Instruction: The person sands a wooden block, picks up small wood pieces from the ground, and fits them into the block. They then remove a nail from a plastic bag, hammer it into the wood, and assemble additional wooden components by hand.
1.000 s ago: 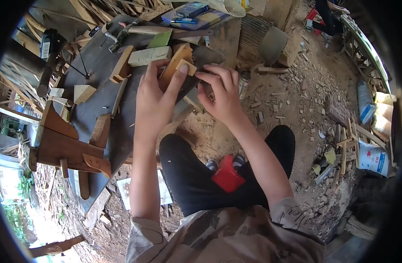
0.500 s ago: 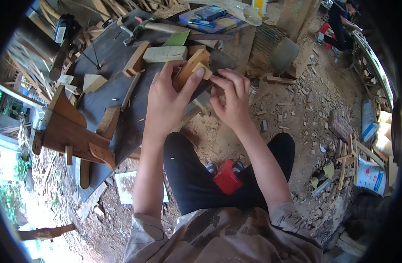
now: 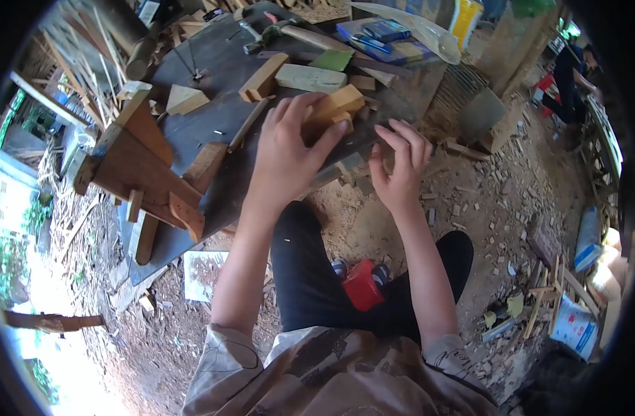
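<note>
My left hand (image 3: 290, 149) is closed around a yellowish wooden block (image 3: 345, 99) over the dark tabletop (image 3: 224, 73). Its thumb presses a small wooden piece (image 3: 343, 118) at the block's near side. Right of that, my right hand (image 3: 402, 170) hovers near the table edge with loosely curled, parted fingers and nothing between them. Just beyond my left hand lie a pale block (image 3: 310, 78), a brown wooden block (image 3: 263, 78) and a green sheet (image 3: 333, 60). A thin wooden strip (image 3: 249, 125) lies left of that hand.
A joined wooden piece (image 3: 141, 177) stands on the table's left. A hammer (image 3: 317, 37) and a blue box (image 3: 387, 30) lie at the back. A metal blade (image 3: 482, 114) is at the right. Wood scraps cover the ground, and another person (image 3: 570, 80) works far right.
The view has shifted, moving the table rightward in it. My right hand has drawn away from the block and its small piece; my left hand still grips them, lower against the tabletop.
</note>
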The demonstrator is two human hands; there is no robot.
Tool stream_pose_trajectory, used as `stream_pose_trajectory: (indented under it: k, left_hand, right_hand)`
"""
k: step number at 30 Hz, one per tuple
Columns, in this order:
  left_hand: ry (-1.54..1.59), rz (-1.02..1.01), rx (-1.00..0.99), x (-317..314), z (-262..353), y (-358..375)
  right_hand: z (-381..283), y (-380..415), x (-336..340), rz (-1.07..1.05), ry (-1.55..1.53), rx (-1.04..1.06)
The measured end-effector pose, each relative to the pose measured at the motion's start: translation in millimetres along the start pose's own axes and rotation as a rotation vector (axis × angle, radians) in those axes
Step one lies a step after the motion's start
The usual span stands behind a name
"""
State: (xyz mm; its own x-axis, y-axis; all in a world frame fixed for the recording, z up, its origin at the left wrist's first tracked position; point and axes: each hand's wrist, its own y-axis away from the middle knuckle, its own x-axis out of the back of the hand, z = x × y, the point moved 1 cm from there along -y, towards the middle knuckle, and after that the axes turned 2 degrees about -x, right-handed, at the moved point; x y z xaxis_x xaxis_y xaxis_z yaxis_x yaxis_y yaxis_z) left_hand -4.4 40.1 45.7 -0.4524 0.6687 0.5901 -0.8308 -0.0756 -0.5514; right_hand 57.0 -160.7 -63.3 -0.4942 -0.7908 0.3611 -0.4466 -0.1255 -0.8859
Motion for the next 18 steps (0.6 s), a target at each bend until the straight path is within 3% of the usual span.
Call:
stream_pose_trajectory:
  k: [18]
  left_hand:
    - [-0.075,0.011,-0.076,-1.8,-6.3,2.4]
  right_hand:
    - [-7.2,0.2,-5.6,0.039,0.023,-0.010]
